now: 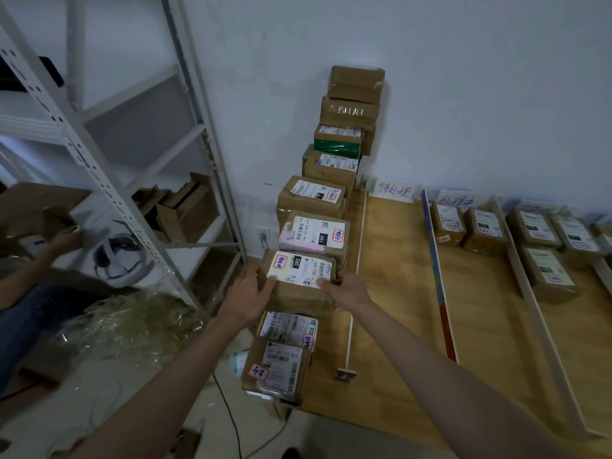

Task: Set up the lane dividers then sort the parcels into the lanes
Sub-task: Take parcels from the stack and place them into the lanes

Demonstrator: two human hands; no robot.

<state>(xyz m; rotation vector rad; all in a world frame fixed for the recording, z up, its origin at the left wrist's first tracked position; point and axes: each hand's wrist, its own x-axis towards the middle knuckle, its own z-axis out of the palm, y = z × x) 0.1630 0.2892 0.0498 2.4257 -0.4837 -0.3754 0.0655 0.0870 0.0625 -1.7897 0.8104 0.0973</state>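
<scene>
— Head view, nearest first: left hand (pixel 246 293) and right hand (pixel 344 289) on opposite sides of one parcel (pixel 299 281), fingers wrapped round its edges?

— Yes, gripped from both sides, in the parcel row (pixel 318 207) along the tabletop (pixel 397 293) left edge.

— Farther right?

— White divider (pixel 356 279), then blue-red divider (pixel 437 270); sorted parcels (pixel 530 236) in lanes beyond.

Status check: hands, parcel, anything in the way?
Left hand and right hand grip one labelled parcel in the row. White divider stands right beside it. First lane bare, path open.
</scene>
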